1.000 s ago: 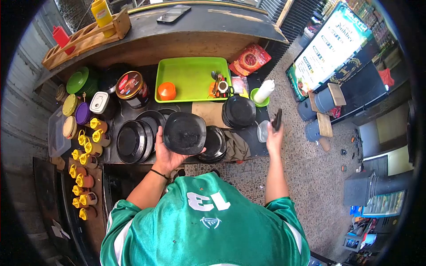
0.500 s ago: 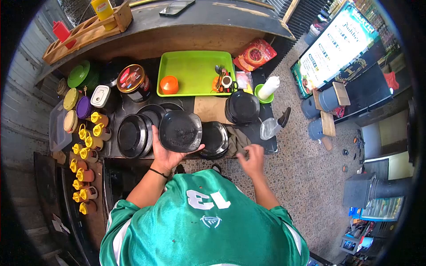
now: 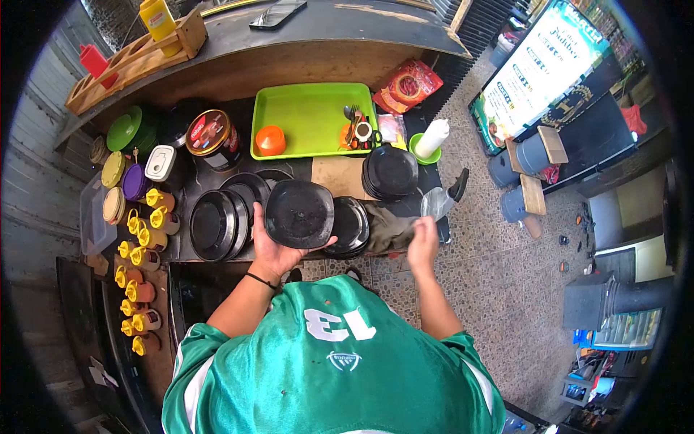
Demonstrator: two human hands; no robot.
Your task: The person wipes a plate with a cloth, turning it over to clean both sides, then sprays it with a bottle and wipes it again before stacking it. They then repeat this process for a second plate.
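I have the black plate (image 3: 299, 214), squarish and specked, on the near side of the green tray (image 3: 311, 119); left hand (image 3: 273, 254) beneath, thumb and fingers clasping opposite edges. Right hand (image 3: 423, 247) blurred at gray cloth (image 3: 390, 226); I cannot tell if its fingers pinch.

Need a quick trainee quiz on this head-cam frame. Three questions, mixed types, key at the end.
1. What does the left hand hold?
2. True or false: the white bottle stands on the green tray.
3. Which of these is nearest the right hand?
A) red pouch
B) gray cloth
C) brown-lidded tub

Key:
1. A black plate.
2. False: the white bottle stands in a green bowl.
3. B.
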